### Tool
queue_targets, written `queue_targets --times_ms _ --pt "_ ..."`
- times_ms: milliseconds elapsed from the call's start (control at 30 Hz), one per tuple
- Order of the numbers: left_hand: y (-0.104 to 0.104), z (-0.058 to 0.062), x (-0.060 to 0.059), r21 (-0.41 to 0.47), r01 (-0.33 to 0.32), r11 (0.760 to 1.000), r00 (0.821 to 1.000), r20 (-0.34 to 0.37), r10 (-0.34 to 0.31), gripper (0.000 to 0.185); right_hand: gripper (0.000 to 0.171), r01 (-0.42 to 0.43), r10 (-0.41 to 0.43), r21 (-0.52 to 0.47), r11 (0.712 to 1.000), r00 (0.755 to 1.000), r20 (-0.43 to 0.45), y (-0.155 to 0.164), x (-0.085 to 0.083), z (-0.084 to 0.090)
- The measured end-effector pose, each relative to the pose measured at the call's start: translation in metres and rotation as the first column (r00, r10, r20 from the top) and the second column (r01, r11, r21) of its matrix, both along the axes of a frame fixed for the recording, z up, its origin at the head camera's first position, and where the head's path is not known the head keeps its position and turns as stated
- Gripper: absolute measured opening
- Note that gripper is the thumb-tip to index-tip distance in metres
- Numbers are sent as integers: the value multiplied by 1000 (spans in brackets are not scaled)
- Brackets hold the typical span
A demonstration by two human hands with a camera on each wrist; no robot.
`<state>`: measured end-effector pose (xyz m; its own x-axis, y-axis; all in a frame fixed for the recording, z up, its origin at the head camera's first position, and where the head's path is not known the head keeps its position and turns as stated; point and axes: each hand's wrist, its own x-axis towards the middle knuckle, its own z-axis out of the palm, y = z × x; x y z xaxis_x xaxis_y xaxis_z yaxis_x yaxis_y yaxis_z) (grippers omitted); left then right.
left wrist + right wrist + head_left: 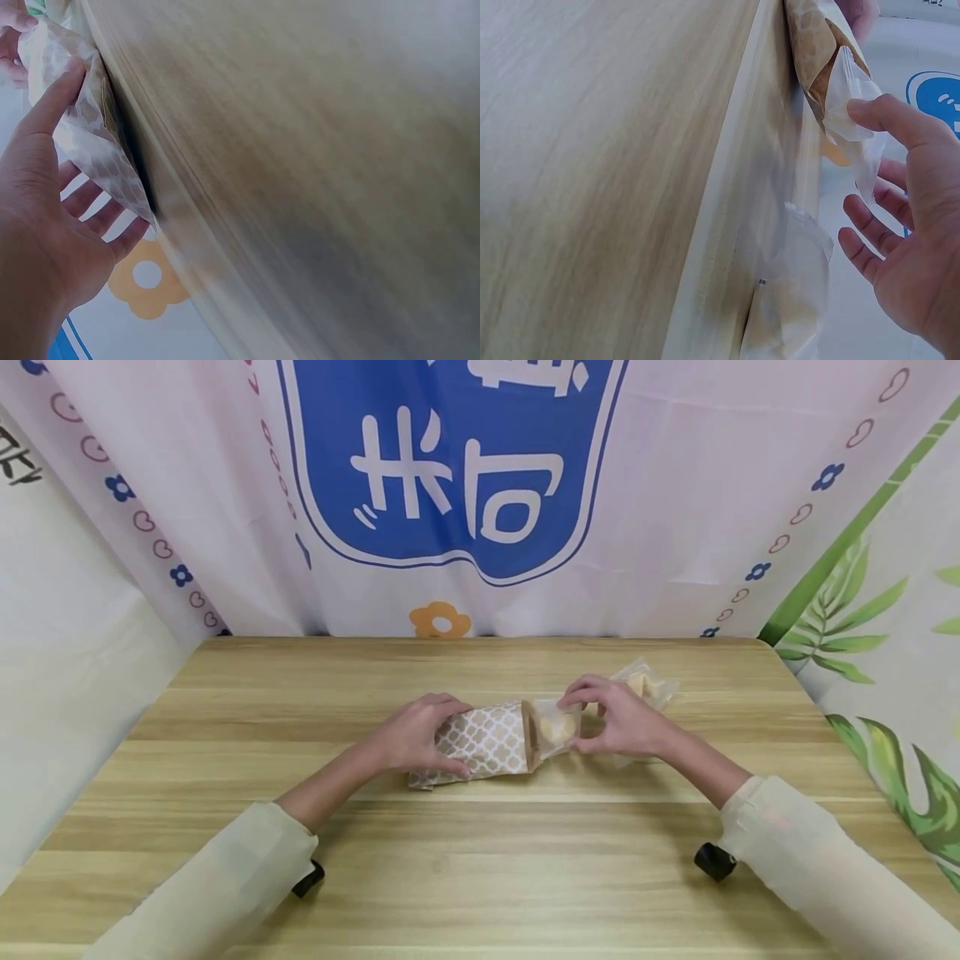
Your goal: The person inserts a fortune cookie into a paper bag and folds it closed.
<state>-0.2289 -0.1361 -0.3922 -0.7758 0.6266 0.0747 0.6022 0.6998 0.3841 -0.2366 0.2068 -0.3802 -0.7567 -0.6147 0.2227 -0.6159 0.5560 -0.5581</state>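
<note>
A tan paper bag (pixel 491 739) with a white lattice print lies on its side on the wooden table, mouth facing right. My left hand (pixel 412 735) grips its closed end, thumb on the near side and fingers on the far side. At the mouth, my right hand (pixel 622 720) pinches a clear plastic packet (pixel 557 727) with a pale yellow folded cookie inside. In the right wrist view, that packet (pixel 844 94) has one end at the bag's opening, its far part hidden by the paper. The bag's inside cannot be seen in the head view.
More clear packets (pixel 647 683) with pale cookies lie behind and under the right hand, partly covered by it. A white curtain with a blue printed sign (pixel 457 468) hangs along the table's (pixel 480 877) back edge. Each wrist carries a small black device (pixel 715 861).
</note>
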Motion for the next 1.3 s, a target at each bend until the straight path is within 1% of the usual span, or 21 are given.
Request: queue_targets --times_ms 133,267,467,567,800,933,1100,1200,1300 --pt "0 0 1 -10 -8 1000 1000 9 8 99 46 -5 5 -7 1000 1000 9 -2 1 1" --pt "-1 -1 1 -8 -4 1000 1000 1 4 99 44 2 -2 -9 1000 1000 6 -4 1 0" --pt "-1 0 1 -1 -4 1000 1000 -1 4 98 44 3 -3 -2 1000 1000 -30 -8 1 -2" --pt "-1 0 1 -1 -6 1000 1000 1 6 98 45 -9 9 3 1000 999 -40 -11 1 -3" --pt "-2 -2 0 2 -4 1000 1000 -1 4 98 47 -22 21 36 999 1000 18 -16 2 -3" --pt "-2 -3 0 2 -5 1000 1000 -4 5 98 47 -26 25 50 998 1000 17 -18 2 -4" --pt "-2 -4 -1 -4 -1 1000 1000 -8 1 98 48 -11 9 52 999 1000 29 -19 1 -6" --pt "-2 -5 -2 -5 -2 1000 1000 -3 2 98 48 -12 11 51 999 1000 19 -20 0 -7" --pt "-2 -5 -2 1 -1 1000 1000 -4 1 99 47 -24 24 47 999 1000 -9 -22 -1 -8"
